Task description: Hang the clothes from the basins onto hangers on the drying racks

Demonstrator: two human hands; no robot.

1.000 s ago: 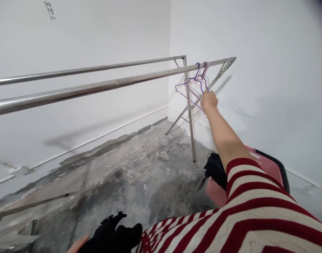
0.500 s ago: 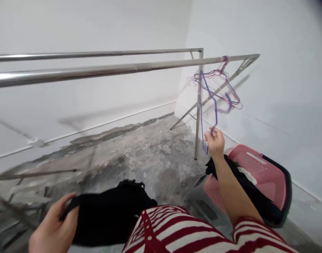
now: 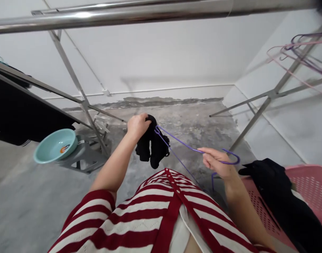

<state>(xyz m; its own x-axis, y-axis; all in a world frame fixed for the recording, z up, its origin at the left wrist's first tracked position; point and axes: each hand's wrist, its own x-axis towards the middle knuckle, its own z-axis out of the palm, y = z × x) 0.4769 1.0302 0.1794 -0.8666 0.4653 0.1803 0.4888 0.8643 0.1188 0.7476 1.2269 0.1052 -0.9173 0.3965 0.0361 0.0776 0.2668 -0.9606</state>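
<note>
My left hand grips a black garment at its upper edge, and the cloth hangs in folds below. What kind of garment it is I cannot tell. In my right hand is a purple clothes hanger, held near its hook, which sticks out to the right of the fingers. One end of the hanger lies against the upper part of the black cloth; whether it is inside the opening I cannot make out.
Metal rack bars cross above my hands. Pink and purple hangers hang at the right. A pink laundry basket with dark clothes stands at lower right. Left are a teal basin on a grey stool and black hanging cloth.
The purple hanger has come away from the rack in my right hand and moved left to the black garment. My left hand has brought the garment in front of me. The view has turned left.
</note>
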